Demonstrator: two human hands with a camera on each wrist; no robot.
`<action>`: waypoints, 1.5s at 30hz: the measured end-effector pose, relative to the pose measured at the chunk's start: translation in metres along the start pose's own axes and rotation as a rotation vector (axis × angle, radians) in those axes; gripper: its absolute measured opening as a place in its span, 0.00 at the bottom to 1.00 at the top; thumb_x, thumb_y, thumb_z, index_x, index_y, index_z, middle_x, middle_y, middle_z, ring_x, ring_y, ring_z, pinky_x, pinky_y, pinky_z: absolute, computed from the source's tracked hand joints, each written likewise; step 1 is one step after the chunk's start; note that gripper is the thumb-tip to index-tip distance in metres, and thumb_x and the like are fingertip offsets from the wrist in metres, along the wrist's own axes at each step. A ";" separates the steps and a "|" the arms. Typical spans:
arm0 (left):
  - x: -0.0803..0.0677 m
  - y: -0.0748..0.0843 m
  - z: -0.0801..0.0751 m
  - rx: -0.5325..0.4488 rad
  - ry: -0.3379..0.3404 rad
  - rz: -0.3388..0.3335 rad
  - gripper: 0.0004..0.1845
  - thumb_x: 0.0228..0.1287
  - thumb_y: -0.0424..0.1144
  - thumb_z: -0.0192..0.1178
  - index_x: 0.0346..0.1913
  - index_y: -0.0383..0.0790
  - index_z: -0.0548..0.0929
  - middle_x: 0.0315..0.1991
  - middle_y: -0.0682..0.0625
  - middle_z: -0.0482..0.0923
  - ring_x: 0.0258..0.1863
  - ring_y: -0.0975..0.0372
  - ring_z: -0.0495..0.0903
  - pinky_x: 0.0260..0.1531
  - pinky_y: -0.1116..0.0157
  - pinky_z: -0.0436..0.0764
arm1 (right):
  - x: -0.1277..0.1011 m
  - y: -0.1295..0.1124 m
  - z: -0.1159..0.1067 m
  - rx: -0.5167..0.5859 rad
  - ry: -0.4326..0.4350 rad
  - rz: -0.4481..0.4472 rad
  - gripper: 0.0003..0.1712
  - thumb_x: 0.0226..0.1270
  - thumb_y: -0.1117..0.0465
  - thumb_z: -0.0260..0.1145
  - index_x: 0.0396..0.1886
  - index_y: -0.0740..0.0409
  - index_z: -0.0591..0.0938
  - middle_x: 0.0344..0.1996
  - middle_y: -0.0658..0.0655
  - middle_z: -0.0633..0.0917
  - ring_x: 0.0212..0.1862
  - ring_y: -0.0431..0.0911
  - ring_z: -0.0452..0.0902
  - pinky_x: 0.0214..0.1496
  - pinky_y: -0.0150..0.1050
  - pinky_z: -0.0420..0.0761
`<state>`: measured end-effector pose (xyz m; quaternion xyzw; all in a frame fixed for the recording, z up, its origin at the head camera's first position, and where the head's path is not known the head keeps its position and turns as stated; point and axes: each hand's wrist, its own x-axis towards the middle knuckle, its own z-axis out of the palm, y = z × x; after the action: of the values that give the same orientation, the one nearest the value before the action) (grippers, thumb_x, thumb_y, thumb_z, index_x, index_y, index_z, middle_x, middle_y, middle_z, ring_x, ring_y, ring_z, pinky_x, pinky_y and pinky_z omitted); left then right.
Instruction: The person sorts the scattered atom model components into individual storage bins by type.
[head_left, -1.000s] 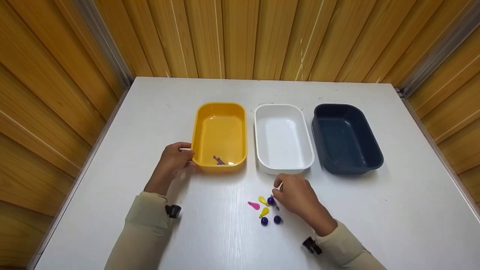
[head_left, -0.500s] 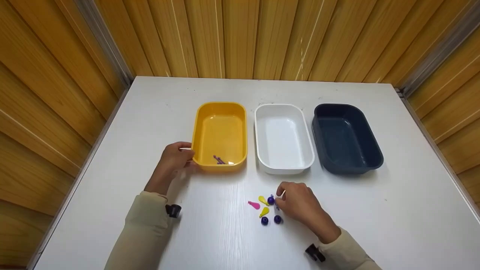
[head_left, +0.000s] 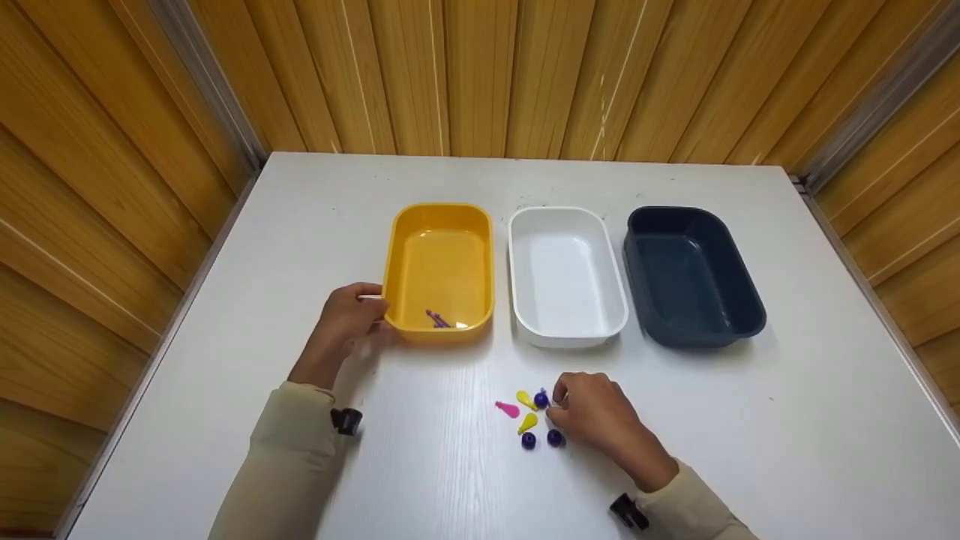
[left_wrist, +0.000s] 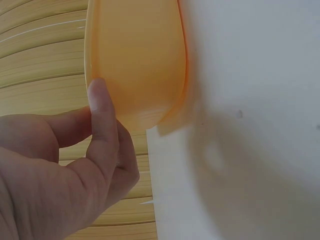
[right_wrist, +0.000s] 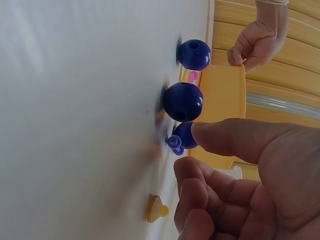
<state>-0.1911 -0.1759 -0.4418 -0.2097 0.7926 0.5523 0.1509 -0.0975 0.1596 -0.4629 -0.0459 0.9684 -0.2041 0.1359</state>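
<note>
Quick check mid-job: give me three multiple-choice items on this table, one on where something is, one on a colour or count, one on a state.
1. Where are the small purple pieces? A. in the yellow tray B. in the white tray C. in the dark blue tray
2. How many blue beads lie on the table? A. one B. three C. five
3. What is the left hand doing? A. lying flat on the table B. gripping the yellow tray's rim C. holding a bead

A: the purple pieces lie at the near end of the yellow tray.
B: blue beads show at three spots beside the right hand.
B: the left hand has its thumb on the tray's corner.
</note>
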 end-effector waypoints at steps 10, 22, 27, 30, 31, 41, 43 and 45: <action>0.000 0.000 0.000 -0.019 0.002 0.001 0.23 0.72 0.35 0.57 0.68 0.38 0.74 0.59 0.38 0.80 0.46 0.55 0.85 0.54 0.59 0.85 | 0.003 -0.001 0.005 -0.053 0.001 -0.015 0.04 0.56 0.62 0.73 0.27 0.57 0.86 0.25 0.51 0.85 0.30 0.44 0.75 0.34 0.41 0.77; 0.000 -0.001 0.000 -0.015 0.006 0.043 0.22 0.72 0.34 0.56 0.67 0.35 0.75 0.57 0.37 0.81 0.40 0.58 0.86 0.52 0.59 0.86 | 0.006 -0.002 0.006 -0.051 -0.025 0.027 0.03 0.57 0.68 0.70 0.25 0.58 0.84 0.23 0.52 0.83 0.28 0.45 0.75 0.31 0.38 0.76; 0.001 -0.001 0.000 -0.003 0.005 0.032 0.22 0.73 0.35 0.57 0.67 0.36 0.75 0.58 0.38 0.80 0.42 0.57 0.85 0.54 0.59 0.85 | 0.007 0.000 0.005 -0.050 -0.008 0.034 0.03 0.55 0.68 0.68 0.25 0.59 0.84 0.23 0.52 0.82 0.28 0.45 0.74 0.30 0.38 0.75; 0.000 -0.001 0.000 -0.002 0.005 0.023 0.21 0.73 0.36 0.57 0.67 0.37 0.75 0.58 0.38 0.80 0.43 0.57 0.85 0.55 0.59 0.85 | 0.007 0.001 0.004 -0.052 0.026 0.025 0.05 0.54 0.68 0.67 0.22 0.57 0.82 0.21 0.52 0.80 0.27 0.46 0.73 0.30 0.38 0.72; 0.000 -0.001 0.000 -0.001 0.003 0.022 0.21 0.73 0.36 0.57 0.67 0.37 0.75 0.58 0.38 0.80 0.43 0.57 0.85 0.55 0.59 0.85 | 0.007 0.001 0.003 -0.050 0.035 0.023 0.06 0.54 0.68 0.67 0.21 0.56 0.81 0.21 0.51 0.80 0.26 0.46 0.73 0.29 0.38 0.72; 0.000 -0.002 0.000 -0.009 0.002 0.033 0.22 0.73 0.36 0.57 0.67 0.37 0.75 0.58 0.38 0.81 0.43 0.57 0.86 0.54 0.58 0.86 | 0.006 -0.002 -0.002 -0.010 0.087 0.000 0.08 0.54 0.69 0.67 0.19 0.55 0.80 0.17 0.50 0.78 0.23 0.45 0.71 0.26 0.36 0.68; 0.000 -0.003 0.000 -0.012 0.002 0.041 0.22 0.73 0.35 0.57 0.67 0.36 0.75 0.58 0.38 0.81 0.42 0.58 0.86 0.53 0.59 0.86 | 0.007 -0.004 -0.003 0.009 0.084 0.010 0.07 0.55 0.69 0.67 0.20 0.55 0.80 0.17 0.51 0.78 0.23 0.45 0.71 0.26 0.35 0.68; 0.000 -0.003 0.000 -0.016 0.003 0.049 0.22 0.73 0.35 0.57 0.67 0.36 0.75 0.58 0.37 0.81 0.42 0.58 0.86 0.52 0.59 0.86 | 0.008 -0.006 -0.005 0.028 0.079 0.024 0.06 0.56 0.68 0.67 0.22 0.56 0.80 0.17 0.51 0.78 0.24 0.45 0.72 0.26 0.35 0.69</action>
<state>-0.1896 -0.1768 -0.4443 -0.1922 0.7932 0.5620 0.1343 -0.1059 0.1554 -0.4581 -0.0245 0.9705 -0.2177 0.1005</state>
